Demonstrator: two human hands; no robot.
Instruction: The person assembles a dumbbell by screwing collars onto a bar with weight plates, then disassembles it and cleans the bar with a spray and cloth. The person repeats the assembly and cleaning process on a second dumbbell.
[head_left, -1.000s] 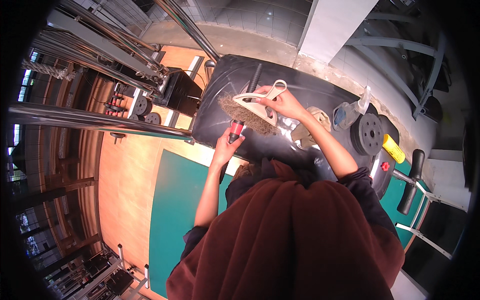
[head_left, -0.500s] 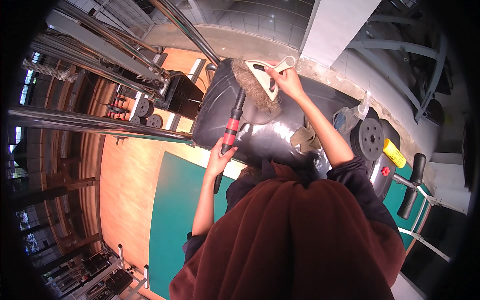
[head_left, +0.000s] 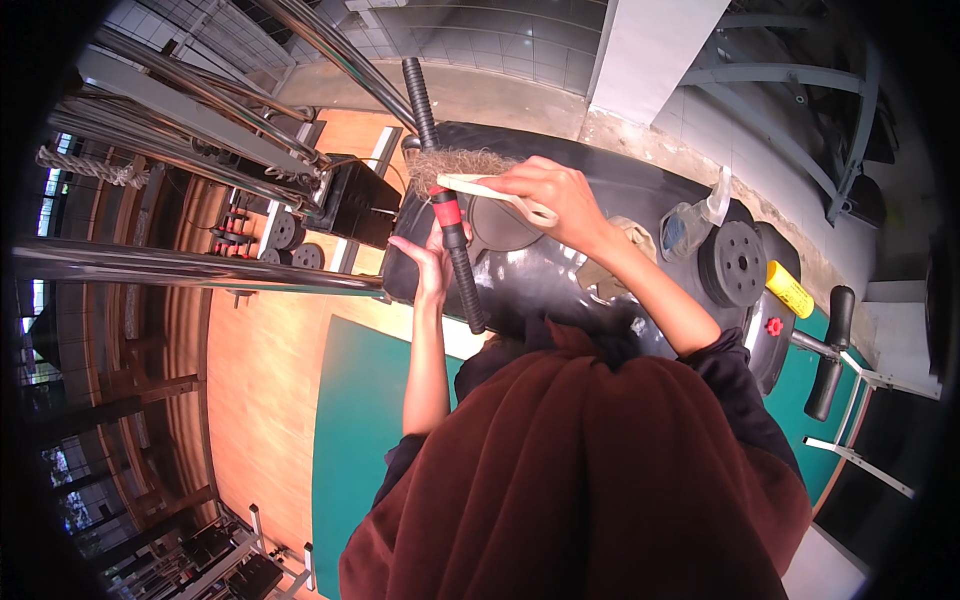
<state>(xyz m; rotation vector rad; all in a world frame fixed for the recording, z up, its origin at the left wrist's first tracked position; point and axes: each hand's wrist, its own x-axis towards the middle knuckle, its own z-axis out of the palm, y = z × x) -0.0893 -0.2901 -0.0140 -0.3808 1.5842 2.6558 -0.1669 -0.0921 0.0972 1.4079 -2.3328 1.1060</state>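
My left hand [head_left: 433,262] supports a black threaded dumbbell bar [head_left: 467,285] with a red middle sleeve. Its thumb sticks out to the left, and the fingers are partly hidden behind the bar. My right hand [head_left: 562,203] grips the cream handle of a brush [head_left: 462,165] with shaggy brown bristles. These bristles lie across the bar just above the red sleeve. Under both hands is a shiny black padded bench [head_left: 560,275]. On it, beside the bar, rests a dark round plate [head_left: 502,226], partly covered by my right hand.
On the bench to the right are a crumpled olive cloth [head_left: 605,280], a clear plastic container [head_left: 684,230], a dark weight plate [head_left: 735,265] and a yellow cylinder [head_left: 790,290]. Metal gym posts [head_left: 190,267] stand at left. A green mat [head_left: 360,400] covers the floor below.
The bar has moved up and away from me and now tilts the other way. My right hand has brought the brush left and down onto it, turning the handle nearly edge-on.
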